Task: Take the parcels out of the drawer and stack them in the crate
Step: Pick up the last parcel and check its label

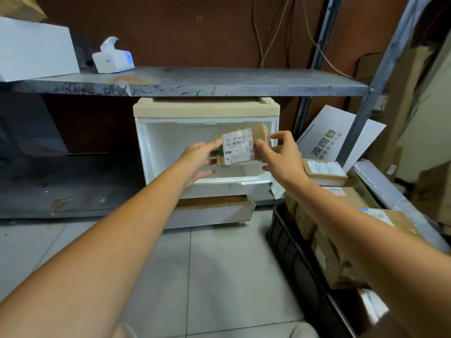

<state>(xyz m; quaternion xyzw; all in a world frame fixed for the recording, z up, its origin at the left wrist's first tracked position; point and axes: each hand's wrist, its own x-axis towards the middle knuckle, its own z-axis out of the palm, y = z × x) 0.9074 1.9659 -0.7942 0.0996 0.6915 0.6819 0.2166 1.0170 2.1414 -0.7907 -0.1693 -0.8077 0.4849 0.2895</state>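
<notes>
Under the scratched grey metal shelf, where a soft white tissue box is seen, the left hand is curled round the left edge of a small flat parcel, brown card under a smooth white barcode label, held up just in front of the open white plastic drawer. The right edge is pinched by the right hand, thumb on the face, so the light packet is gripped from both sides and is best kept level while carried across. At the right, the black slatted crate on the floor is packed with boxy cardboard parcels, so a flat top should be chosen for it.
</notes>
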